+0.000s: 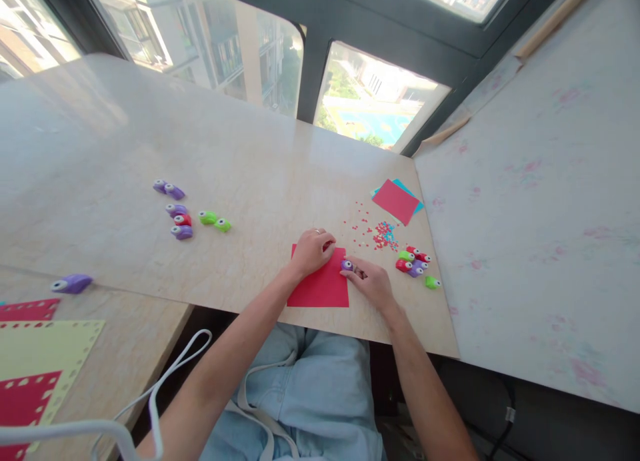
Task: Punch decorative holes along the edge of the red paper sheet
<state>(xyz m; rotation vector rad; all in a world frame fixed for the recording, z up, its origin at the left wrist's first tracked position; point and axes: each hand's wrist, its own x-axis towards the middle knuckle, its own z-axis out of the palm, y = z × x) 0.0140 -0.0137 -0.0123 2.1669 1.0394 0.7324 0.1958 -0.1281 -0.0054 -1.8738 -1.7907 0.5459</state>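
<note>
A sheet of red paper lies flat on the table in front of me. My left hand rests on its upper part, fingers curled in at the top edge and closed on the paper. On the sheet's right edge sits a small purple craft punch, gripped between the thumb and fingers of my right hand. Whether paper is inside the punch's slot is too small to tell. Beyond the right hand is a scatter of tiny red and blue paper cutouts.
Purple, red and green punches cluster at the right, near a stack of coloured paper. More punches stand at the left, with one purple punch farther out. Hole-edged sheets and a white cable are lower left.
</note>
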